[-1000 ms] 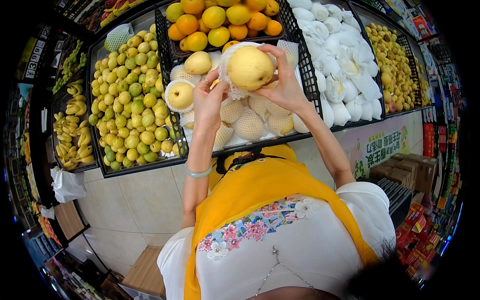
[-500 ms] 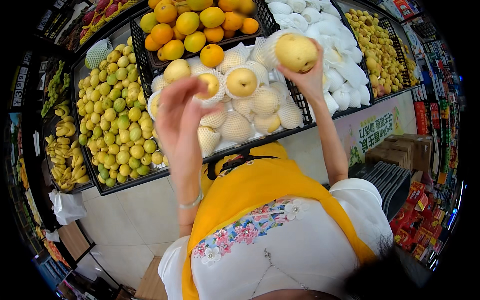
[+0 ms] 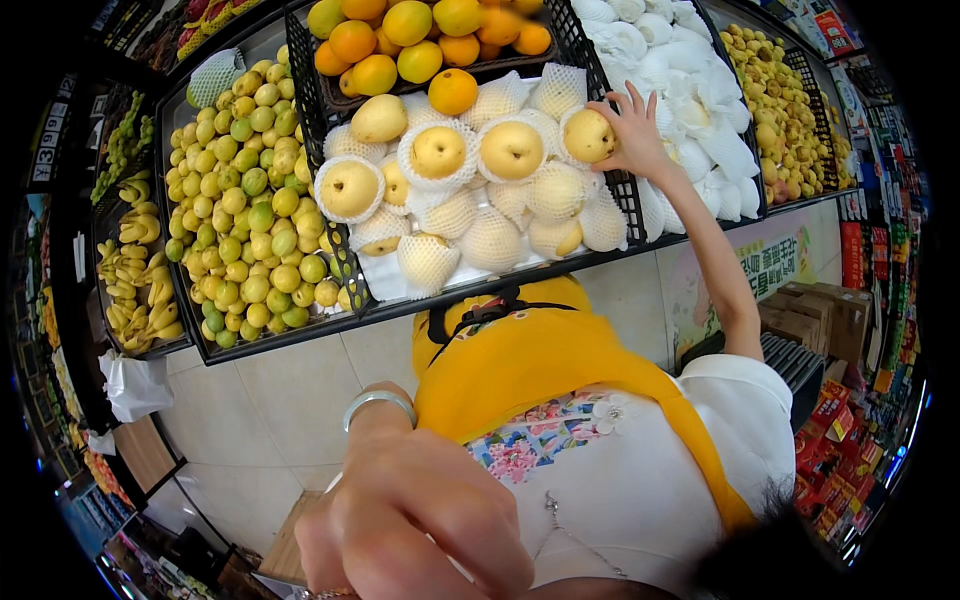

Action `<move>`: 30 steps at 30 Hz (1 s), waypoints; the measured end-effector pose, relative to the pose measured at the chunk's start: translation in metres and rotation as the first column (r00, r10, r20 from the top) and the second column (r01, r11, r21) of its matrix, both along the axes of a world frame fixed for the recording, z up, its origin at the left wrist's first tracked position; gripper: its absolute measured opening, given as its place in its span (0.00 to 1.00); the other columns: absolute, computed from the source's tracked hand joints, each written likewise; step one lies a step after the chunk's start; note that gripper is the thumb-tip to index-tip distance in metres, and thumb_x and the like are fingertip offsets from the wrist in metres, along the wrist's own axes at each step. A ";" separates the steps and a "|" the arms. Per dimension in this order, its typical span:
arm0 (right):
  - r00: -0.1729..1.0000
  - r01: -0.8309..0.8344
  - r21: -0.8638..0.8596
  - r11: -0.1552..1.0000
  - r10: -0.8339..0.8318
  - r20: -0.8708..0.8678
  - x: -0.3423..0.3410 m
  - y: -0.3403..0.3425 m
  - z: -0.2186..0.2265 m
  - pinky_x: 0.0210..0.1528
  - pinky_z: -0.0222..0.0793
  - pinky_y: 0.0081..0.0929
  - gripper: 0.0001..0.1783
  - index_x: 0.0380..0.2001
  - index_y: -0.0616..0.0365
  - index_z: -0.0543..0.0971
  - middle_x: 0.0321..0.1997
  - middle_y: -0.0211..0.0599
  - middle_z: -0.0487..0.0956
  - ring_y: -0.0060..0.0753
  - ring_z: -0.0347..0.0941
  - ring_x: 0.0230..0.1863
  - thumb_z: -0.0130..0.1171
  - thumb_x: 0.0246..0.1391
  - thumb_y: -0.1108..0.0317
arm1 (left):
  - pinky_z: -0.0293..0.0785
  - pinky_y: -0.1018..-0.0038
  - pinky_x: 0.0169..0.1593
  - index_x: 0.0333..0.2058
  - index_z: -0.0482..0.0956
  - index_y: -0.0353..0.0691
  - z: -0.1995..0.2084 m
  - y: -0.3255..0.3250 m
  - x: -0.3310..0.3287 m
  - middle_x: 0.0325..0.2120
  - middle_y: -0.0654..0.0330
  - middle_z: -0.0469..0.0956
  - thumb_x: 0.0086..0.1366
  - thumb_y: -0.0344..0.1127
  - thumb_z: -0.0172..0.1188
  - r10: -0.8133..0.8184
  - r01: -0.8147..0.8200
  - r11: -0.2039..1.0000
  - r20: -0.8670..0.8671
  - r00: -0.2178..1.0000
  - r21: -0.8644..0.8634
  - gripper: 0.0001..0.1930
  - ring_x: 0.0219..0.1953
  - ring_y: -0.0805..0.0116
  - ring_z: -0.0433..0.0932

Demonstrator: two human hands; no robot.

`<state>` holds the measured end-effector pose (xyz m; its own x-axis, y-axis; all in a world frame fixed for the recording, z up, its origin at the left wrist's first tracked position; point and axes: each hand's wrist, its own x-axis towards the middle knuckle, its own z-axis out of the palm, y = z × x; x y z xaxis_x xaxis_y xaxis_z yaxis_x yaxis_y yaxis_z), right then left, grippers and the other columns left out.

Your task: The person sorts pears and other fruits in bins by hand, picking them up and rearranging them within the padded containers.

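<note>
1. Single head view, worn high, looking steeply down the wearer's front onto a fruit shelf (image 3: 480, 285).
2. Left hand (image 3: 415, 525) looms very near the lens; shelf farther.
3. Fisheye bends edges.

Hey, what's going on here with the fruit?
A person in a yellow apron stands at a shop fruit display. The right hand reaches up and rests on a yellow pear in a white foam net, at the right end of a row in the black pear crate. The left hand is close to the camera, empty as far as can be seen. Oranges lie behind the pears, small green-yellow fruit to the left.
</note>
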<state>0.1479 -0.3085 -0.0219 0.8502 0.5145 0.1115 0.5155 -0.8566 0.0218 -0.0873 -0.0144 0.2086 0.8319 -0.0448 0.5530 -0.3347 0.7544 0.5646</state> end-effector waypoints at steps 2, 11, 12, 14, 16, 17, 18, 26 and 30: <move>0.999 -0.042 0.036 0.998 0.042 -0.022 0.006 -0.004 -0.002 0.64 0.35 0.67 0.53 0.55 0.46 0.66 0.60 0.46 0.59 0.63 0.43 0.66 0.77 0.17 0.51 | 0.62 0.81 0.30 0.33 0.83 0.59 0.005 -0.007 0.007 0.32 0.67 0.67 0.61 0.30 0.55 -0.033 0.036 0.998 0.058 0.998 -0.052 0.11 0.32 0.71 0.64; 0.892 -0.236 0.333 0.913 0.339 -0.299 -0.060 0.021 0.043 0.64 0.51 0.42 0.43 0.58 0.53 0.62 0.55 0.48 0.64 0.53 0.57 0.61 0.67 0.33 0.71 | 0.71 0.78 0.30 0.40 0.73 0.51 -0.018 0.010 0.021 0.34 0.62 0.66 0.56 0.30 0.60 -0.111 0.120 0.992 0.199 0.974 -0.035 0.13 0.35 0.68 0.66; 0.875 -0.212 0.319 0.924 0.325 -0.359 -0.072 0.018 0.037 0.62 0.53 0.40 0.43 0.58 0.53 0.62 0.54 0.47 0.65 0.51 0.59 0.59 0.67 0.33 0.71 | 0.75 0.76 0.30 0.40 0.68 0.48 -0.024 0.019 0.031 0.34 0.60 0.64 0.55 0.30 0.61 -0.189 0.195 0.981 0.201 0.961 -0.007 0.15 0.36 0.67 0.66; 0.841 -0.247 0.349 0.904 0.379 -0.385 -0.073 0.032 0.028 0.59 0.56 0.38 0.43 0.57 0.52 0.63 0.52 0.45 0.67 0.47 0.62 0.56 0.68 0.32 0.70 | 0.73 0.74 0.30 0.44 0.67 0.47 -0.032 0.020 0.034 0.37 0.57 0.65 0.54 0.29 0.59 -0.102 0.102 0.994 -0.002 0.995 -0.041 0.18 0.40 0.67 0.67; 0.868 -0.244 0.390 0.888 0.379 -0.321 -0.066 0.036 0.006 0.56 0.58 0.38 0.42 0.56 0.50 0.64 0.49 0.42 0.69 0.45 0.64 0.54 0.68 0.31 0.69 | 0.67 0.75 0.30 0.50 0.63 0.43 -0.070 0.024 0.049 0.46 0.50 0.65 0.57 0.33 0.54 -0.060 0.054 0.998 -0.275 0.959 -0.030 0.21 0.45 0.66 0.66; 0.891 -0.238 0.367 0.899 0.353 -0.287 -0.063 0.034 0.006 0.53 0.58 0.36 0.42 0.54 0.48 0.66 0.46 0.39 0.71 0.42 0.66 0.52 0.70 0.29 0.64 | 0.65 0.78 0.30 0.52 0.62 0.39 -0.088 0.019 0.060 0.48 0.51 0.66 0.59 0.34 0.49 0.053 -0.009 0.995 -0.472 0.880 0.097 0.21 0.44 0.67 0.67; 0.896 -0.227 0.344 0.911 0.334 -0.294 -0.063 0.034 0.008 0.52 0.59 0.36 0.42 0.53 0.47 0.66 0.45 0.39 0.71 0.42 0.66 0.51 0.70 0.28 0.63 | 0.66 0.78 0.32 0.51 0.63 0.39 -0.111 0.013 0.072 0.47 0.52 0.67 0.61 0.35 0.47 0.061 0.029 0.990 -0.598 0.799 0.139 0.19 0.43 0.68 0.67; 0.933 0.080 0.680 0.729 0.186 -0.309 -0.101 0.073 0.047 0.46 0.66 0.37 0.40 0.50 0.52 0.69 0.44 0.44 0.72 0.48 0.70 0.44 0.71 0.28 0.58 | 0.70 0.65 0.53 0.62 0.53 0.46 -0.188 -0.029 0.061 0.55 0.50 0.62 0.63 0.40 0.57 0.172 0.344 0.809 -0.751 0.637 0.477 0.31 0.55 0.63 0.66; 0.956 0.074 0.772 0.631 0.175 -0.235 -0.101 0.111 0.059 0.37 0.71 0.28 0.37 0.50 0.56 0.69 0.46 0.44 0.71 0.40 0.72 0.41 0.71 0.33 0.60 | 0.70 0.71 0.51 0.65 0.46 0.44 -0.185 -0.035 0.072 0.58 0.48 0.57 0.63 0.28 0.56 0.260 -0.020 0.930 -0.615 0.744 0.368 0.36 0.54 0.63 0.68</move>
